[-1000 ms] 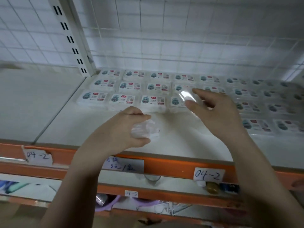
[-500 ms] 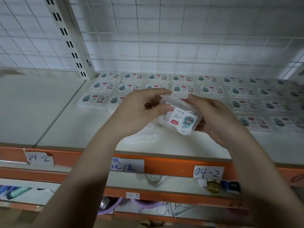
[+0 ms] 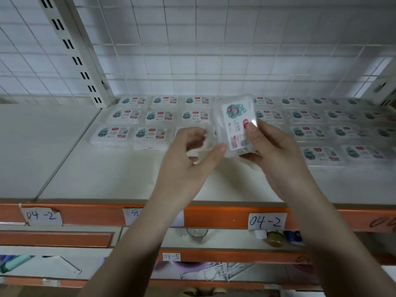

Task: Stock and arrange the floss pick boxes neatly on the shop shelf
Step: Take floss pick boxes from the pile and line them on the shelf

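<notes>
My right hand point(image 3: 276, 151) grips a floss pick box point(image 3: 235, 123) and holds it upright above the white shelf point(image 3: 128, 174), label towards me. My left hand point(image 3: 186, 161) is just left of it, fingers curled. Its thumb touches the box's lower left corner, and it pinches what looks like clear plastic wrap point(image 3: 202, 144) there. Flat rows of the same floss pick boxes point(image 3: 151, 135) lie along the back of the shelf, from the upright post to the far right. Some boxes in the middle are hidden behind my hands.
A slotted white post point(image 3: 81, 52) and a wire grid back panel point(image 3: 214, 50) bound the shelf. Its orange front edge point(image 3: 214, 217) carries paper labels point(image 3: 266, 220). The shelf below holds a glass point(image 3: 197, 234), a small jar point(image 3: 275, 239) and other goods.
A second ago my left hand held crumpled plastic and my right reached to the boxes. Both hands then held a box flat; now my right hand has turned it upright and lifted it.
</notes>
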Demonstrator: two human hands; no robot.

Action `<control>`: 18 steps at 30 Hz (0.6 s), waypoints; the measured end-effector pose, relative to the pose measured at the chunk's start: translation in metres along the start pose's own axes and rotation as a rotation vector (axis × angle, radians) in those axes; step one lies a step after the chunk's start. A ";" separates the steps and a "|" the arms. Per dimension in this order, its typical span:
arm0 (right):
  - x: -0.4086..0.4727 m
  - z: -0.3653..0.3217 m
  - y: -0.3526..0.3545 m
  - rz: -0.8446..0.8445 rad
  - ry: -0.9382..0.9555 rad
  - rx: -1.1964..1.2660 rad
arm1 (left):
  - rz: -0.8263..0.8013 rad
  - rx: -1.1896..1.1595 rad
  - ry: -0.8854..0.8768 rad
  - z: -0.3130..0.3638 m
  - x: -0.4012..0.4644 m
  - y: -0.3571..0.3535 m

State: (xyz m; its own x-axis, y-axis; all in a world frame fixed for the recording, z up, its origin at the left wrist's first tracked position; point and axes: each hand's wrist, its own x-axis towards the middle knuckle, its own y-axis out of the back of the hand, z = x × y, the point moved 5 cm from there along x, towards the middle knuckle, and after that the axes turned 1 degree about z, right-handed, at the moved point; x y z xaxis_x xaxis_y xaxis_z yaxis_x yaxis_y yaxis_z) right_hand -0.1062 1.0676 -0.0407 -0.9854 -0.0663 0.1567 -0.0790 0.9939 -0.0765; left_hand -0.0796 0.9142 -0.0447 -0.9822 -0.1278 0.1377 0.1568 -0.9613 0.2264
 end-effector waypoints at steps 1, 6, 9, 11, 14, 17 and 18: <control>0.000 -0.008 0.001 -0.034 0.052 -0.088 | 0.004 0.023 -0.037 0.006 0.002 0.006; -0.002 -0.020 -0.002 -0.225 0.146 -0.421 | -0.193 0.090 -0.105 0.028 0.008 0.013; -0.004 -0.017 0.000 -0.207 0.175 -0.605 | -0.144 0.025 -0.069 0.019 0.007 0.014; -0.008 -0.018 -0.001 -0.137 0.263 -0.893 | -0.084 0.011 -0.025 0.011 0.007 0.015; -0.015 -0.018 -0.010 -0.054 0.495 -1.213 | -0.086 -0.011 -0.001 0.002 0.006 0.012; -0.008 -0.015 -0.009 -0.116 0.381 -1.248 | -0.142 0.294 -0.041 -0.002 0.011 0.019; -0.005 -0.014 -0.005 -0.174 0.321 -1.236 | -0.201 0.494 -0.044 -0.005 0.013 0.022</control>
State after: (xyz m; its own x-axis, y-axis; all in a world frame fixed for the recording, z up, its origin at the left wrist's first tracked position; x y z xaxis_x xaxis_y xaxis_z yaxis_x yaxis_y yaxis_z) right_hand -0.0991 1.0644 -0.0274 -0.8824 -0.3499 0.3146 0.1592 0.4072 0.8994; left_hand -0.0896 0.8904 -0.0432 -0.9942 0.0681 0.0828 0.0061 -0.7351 0.6779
